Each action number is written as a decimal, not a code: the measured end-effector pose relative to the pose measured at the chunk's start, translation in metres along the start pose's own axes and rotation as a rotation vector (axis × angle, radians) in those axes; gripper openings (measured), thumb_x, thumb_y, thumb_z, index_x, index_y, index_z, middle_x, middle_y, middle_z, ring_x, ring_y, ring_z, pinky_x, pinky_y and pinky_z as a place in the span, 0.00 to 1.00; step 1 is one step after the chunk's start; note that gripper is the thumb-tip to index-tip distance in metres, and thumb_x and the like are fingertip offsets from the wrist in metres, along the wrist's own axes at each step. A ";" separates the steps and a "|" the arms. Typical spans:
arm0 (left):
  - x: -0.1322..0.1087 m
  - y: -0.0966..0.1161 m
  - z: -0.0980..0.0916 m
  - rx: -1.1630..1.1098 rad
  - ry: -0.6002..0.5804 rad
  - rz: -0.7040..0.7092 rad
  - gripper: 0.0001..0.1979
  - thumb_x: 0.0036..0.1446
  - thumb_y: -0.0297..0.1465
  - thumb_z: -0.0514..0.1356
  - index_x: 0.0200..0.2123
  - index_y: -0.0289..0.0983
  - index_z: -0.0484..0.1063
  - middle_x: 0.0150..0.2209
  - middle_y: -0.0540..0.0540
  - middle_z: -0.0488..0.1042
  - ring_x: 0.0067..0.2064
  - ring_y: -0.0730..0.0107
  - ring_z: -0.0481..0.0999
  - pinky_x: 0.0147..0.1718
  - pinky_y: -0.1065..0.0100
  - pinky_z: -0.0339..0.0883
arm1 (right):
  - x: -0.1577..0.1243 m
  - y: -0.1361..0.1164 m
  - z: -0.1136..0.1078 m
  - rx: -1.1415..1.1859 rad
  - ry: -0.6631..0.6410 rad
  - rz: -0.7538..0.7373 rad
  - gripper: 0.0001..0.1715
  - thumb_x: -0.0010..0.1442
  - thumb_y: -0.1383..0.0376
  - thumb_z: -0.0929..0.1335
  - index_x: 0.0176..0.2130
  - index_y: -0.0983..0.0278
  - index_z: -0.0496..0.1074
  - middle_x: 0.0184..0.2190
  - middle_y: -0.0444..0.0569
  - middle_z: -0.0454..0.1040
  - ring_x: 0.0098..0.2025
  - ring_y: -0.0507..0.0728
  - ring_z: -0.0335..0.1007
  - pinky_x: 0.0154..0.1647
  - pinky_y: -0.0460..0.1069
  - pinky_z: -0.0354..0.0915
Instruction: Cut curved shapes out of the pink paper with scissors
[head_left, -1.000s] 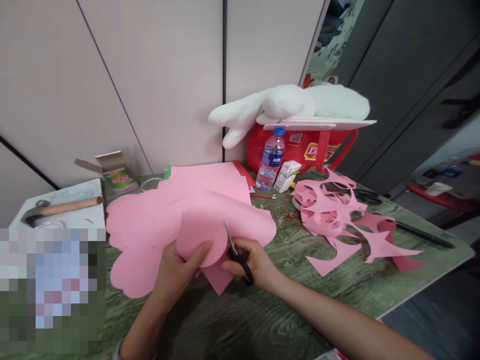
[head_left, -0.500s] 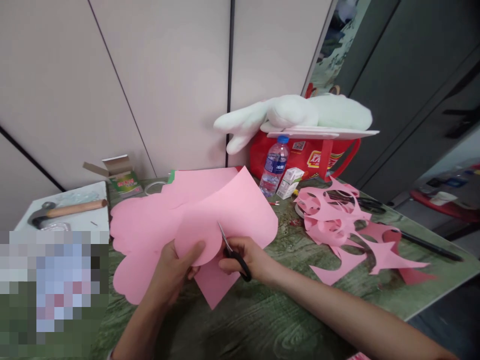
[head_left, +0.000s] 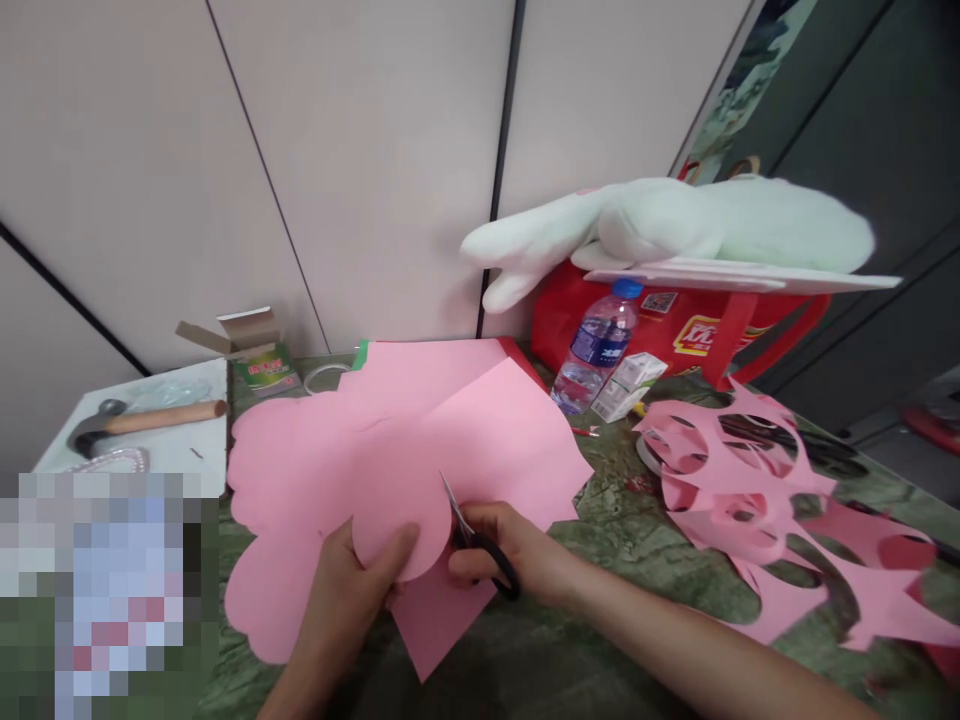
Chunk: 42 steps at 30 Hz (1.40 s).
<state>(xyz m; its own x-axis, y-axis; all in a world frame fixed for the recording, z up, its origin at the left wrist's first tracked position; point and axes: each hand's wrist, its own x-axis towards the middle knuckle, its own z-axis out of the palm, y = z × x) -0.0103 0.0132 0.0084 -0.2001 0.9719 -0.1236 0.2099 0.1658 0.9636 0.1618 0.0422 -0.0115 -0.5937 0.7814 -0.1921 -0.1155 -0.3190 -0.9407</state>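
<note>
Pinched between the thumb and fingers of my left hand (head_left: 367, 575) is a sheet of pink paper (head_left: 401, 520) with a rounded, curved edge. A pointed corner of the pink sheet hangs down below, between my two hands. My right hand (head_left: 502, 555) grips a pair of scissors (head_left: 480, 550) with black handles, its blades pointing up and away along the paper's curve. Beneath and behind lies a larger pink paper piece (head_left: 292, 460) with a scalloped outline, on the green marbled table (head_left: 600, 560).
Pink cut-out scraps (head_left: 750, 500) are piled on the right. Behind them stand a water bottle (head_left: 596, 345), a small white carton (head_left: 628, 387) and a red bag (head_left: 667, 335) under a white plush toy (head_left: 675, 225). At left, a hammer (head_left: 150, 420) lies near an opened box (head_left: 266, 365).
The view has shifted, so the bag, bottle and scraps appear farther right. The pink sheet's far part, earlier curled up, now lies flatter. Both hands keep their hold.
</note>
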 end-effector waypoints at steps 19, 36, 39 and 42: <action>-0.013 -0.001 0.004 0.012 0.092 -0.092 0.18 0.41 0.46 0.65 0.21 0.35 0.71 0.14 0.52 0.69 0.17 0.72 0.62 0.14 0.71 0.56 | 0.003 -0.001 -0.008 0.019 -0.119 0.056 0.26 0.38 0.53 0.78 0.26 0.68 0.69 0.22 0.39 0.62 0.26 0.48 0.55 0.26 0.45 0.50; -0.025 -0.003 0.005 0.018 0.140 -0.120 0.18 0.41 0.46 0.65 0.17 0.37 0.69 0.12 0.52 0.66 0.16 0.72 0.62 0.14 0.71 0.56 | 0.001 0.008 -0.006 0.010 -0.114 0.089 0.25 0.38 0.55 0.78 0.27 0.68 0.69 0.21 0.39 0.64 0.24 0.46 0.55 0.23 0.44 0.50; -0.024 -0.005 0.005 0.021 0.149 -0.102 0.17 0.41 0.45 0.65 0.19 0.36 0.71 0.15 0.50 0.70 0.20 0.68 0.68 0.16 0.70 0.61 | 0.000 0.009 -0.007 0.011 -0.108 0.089 0.25 0.37 0.55 0.79 0.27 0.68 0.69 0.20 0.39 0.64 0.24 0.47 0.55 0.22 0.43 0.50; -0.022 -0.005 0.004 -0.004 0.153 -0.081 0.15 0.40 0.43 0.65 0.22 0.36 0.73 0.19 0.47 0.75 0.26 0.61 0.75 0.21 0.68 0.68 | 0.000 0.010 -0.007 0.004 -0.104 0.085 0.25 0.37 0.56 0.79 0.27 0.68 0.69 0.19 0.38 0.62 0.22 0.46 0.53 0.21 0.43 0.48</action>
<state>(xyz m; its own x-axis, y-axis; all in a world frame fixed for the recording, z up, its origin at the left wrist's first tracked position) -0.0029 -0.0088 0.0055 -0.3597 0.9187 -0.1634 0.1838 0.2415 0.9528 0.1663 0.0422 -0.0231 -0.6805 0.6919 -0.2410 -0.0645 -0.3842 -0.9210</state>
